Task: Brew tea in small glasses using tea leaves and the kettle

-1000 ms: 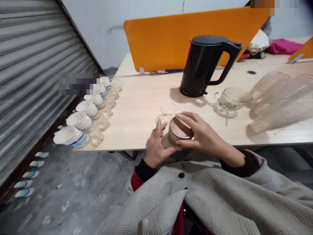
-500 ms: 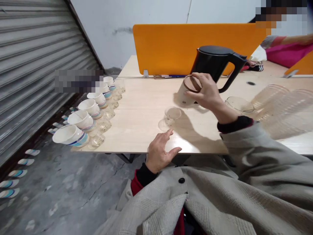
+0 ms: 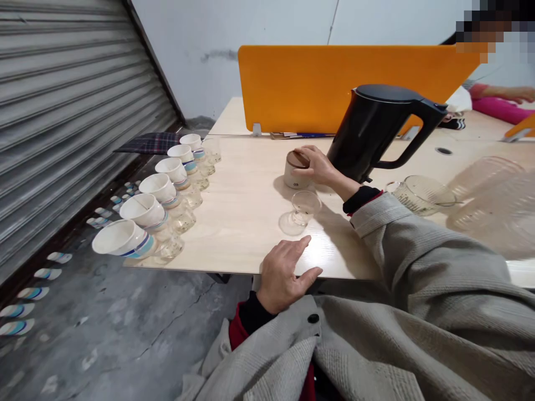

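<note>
My right hand (image 3: 316, 165) is closed around a small white canister (image 3: 295, 177) with a brown top. It appears upright on the table, just left of the black electric kettle (image 3: 371, 128). In front of it a clear stemmed cup (image 3: 306, 205) stands alone on the wood. My left hand (image 3: 284, 273) rests at the table's front edge, below that cup, fingers spread and holding nothing. A glass jug (image 3: 424, 194) is to the right of my right forearm, beside stacked clear plastic cups (image 3: 493, 195).
Several white paper cups (image 3: 159, 187) line the table's left side, beside a row of clear cups (image 3: 184, 217). An orange divider (image 3: 346, 83) stands behind the kettle. Beyond it, at far right, another person's hand (image 3: 516, 93) shows over something pink.
My right hand has moved left and lowered the canister, tilted before, to the table. My left hand stays spread near the edge. The view has shifted slightly.
</note>
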A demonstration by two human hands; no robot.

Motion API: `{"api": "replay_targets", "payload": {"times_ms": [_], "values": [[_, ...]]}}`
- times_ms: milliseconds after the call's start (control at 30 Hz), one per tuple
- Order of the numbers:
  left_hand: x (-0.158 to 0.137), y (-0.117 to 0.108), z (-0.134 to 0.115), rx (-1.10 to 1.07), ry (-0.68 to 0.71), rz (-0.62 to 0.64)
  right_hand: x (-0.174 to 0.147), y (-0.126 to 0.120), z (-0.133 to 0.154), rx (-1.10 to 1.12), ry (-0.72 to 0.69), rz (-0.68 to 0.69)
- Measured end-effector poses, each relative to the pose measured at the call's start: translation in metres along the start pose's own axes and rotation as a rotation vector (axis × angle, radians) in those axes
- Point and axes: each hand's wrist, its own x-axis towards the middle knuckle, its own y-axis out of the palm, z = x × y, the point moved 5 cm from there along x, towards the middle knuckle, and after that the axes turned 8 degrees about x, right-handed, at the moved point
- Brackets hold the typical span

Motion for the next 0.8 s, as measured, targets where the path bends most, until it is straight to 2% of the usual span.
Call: {"api": "replay_targets", "payload": {"times_ms": [300,433,533,600,633,733,800], "values": [[0.001,-0.001,0.000,0.005,0.012,0.004,0.001,-0.001,-0.001,0.013,0.039,0.051],[-0.001,-0.001,0.004,-0.066,-0.044,0.002,-0.010,-0.009,0.006,-0.019,0.060,0.026],[-0.001,-0.004,0.011,-0.186,-0.162,-0.036,-0.040,-0.028,0.027,-0.058,0.038,-0.138],[0.002,-0.005,0.020,-0.286,-0.281,-0.072,-0.068,-0.040,0.043,-0.021,0.052,-0.250],[0.004,-0.005,0.026,-0.336,-0.344,-0.082,-0.082,-0.043,0.051,0.027,0.068,-0.265],[0.015,0.002,0.042,-0.452,-0.488,-0.047,-0.116,-0.034,0.067,0.261,0.165,-0.154],[0.024,0.008,0.050,-0.478,-0.527,-0.007,-0.131,-0.022,0.072,0.423,0.240,-0.047]]}}
